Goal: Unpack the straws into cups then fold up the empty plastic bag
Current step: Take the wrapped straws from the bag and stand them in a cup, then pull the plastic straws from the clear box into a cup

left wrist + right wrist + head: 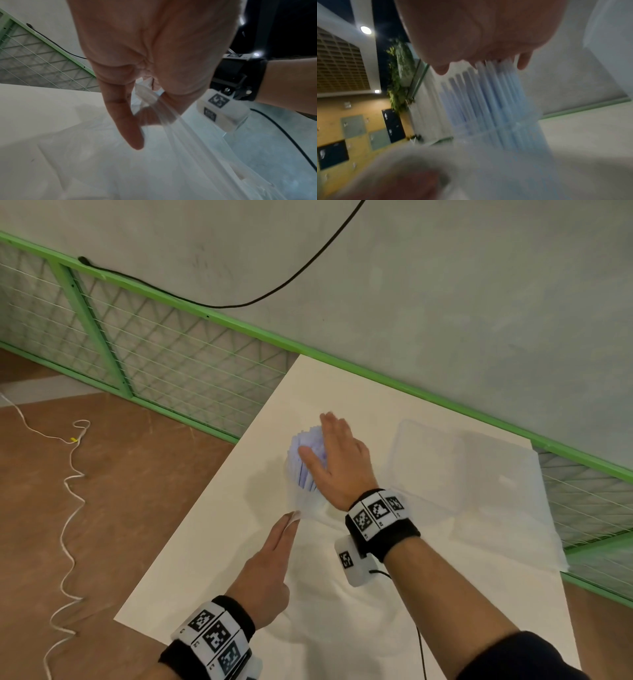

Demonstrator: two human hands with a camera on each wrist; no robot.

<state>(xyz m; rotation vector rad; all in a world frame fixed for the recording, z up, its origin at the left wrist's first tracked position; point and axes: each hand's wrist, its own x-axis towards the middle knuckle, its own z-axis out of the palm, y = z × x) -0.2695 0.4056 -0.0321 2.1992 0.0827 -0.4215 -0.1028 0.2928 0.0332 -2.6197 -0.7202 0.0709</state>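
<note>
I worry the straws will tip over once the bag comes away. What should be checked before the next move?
1. Straws upright in the cup: ok.
2. Right hand flat on the straw tops: ok.
3. Left hand pinches the plastic bag: ok.
4. Bag fully off the straws: cannot tell.
5. Cup steady on the table: cannot tell.

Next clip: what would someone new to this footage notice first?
First, the bundle of pale blue straws standing in a clear cup near the middle of the white table, with the right hand laid flat on their tops. Just nearer, the left hand pinches an edge of the clear plastic bag, which is hard to see against the white table.
</note>
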